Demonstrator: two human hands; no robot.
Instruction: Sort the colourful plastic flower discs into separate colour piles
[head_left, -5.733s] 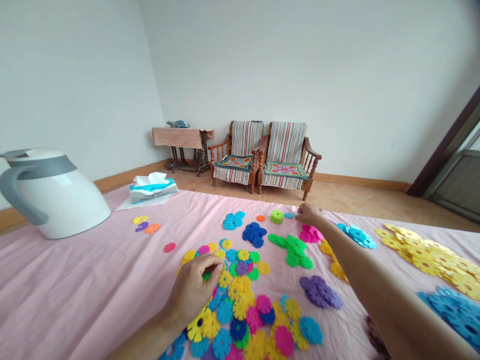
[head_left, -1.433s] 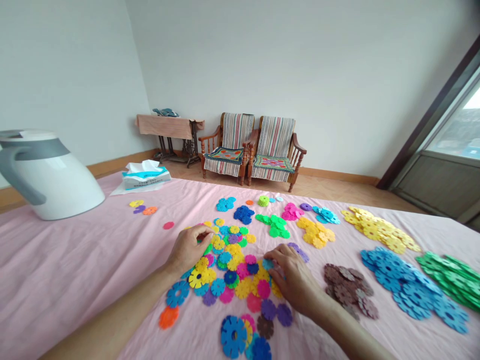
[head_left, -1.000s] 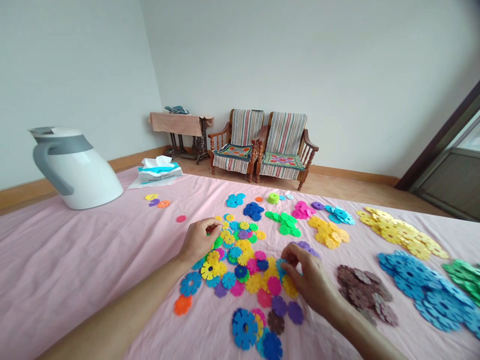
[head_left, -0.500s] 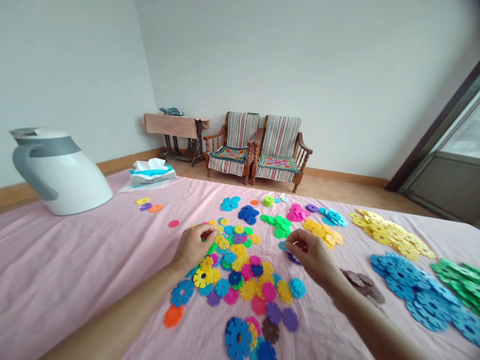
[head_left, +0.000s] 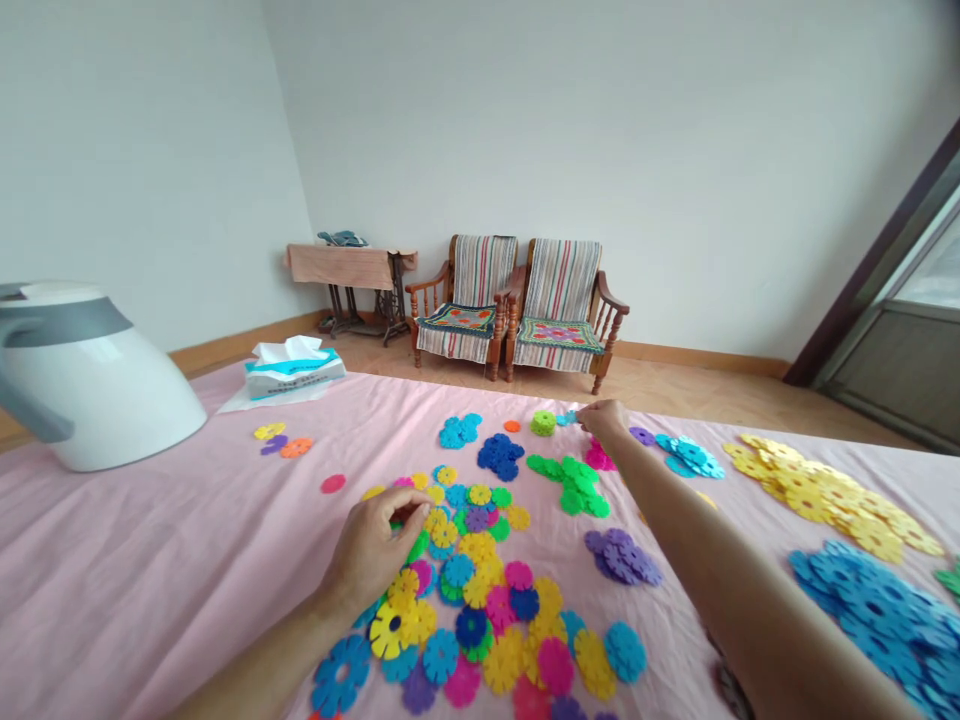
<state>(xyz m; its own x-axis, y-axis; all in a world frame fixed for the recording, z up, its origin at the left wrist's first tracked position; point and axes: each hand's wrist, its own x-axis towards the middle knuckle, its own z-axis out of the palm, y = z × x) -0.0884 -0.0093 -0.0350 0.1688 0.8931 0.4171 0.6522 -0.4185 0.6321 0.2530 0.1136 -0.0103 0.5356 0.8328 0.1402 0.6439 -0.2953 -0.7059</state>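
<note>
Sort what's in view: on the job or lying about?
Job, apparently:
heap of multicoloured, flower-shaped plastic discs beside left hand
single-colour disc piles, like the purple one
pale blue discs by right hand

Lying about:
white and grey jug
blue and white tissue box
wooden armchairs with striped covers

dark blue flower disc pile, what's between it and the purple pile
The bright green flower disc pile lies between them, as the head view shows.

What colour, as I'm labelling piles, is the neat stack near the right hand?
The neat stack is lime green, seen in the head view.
</note>
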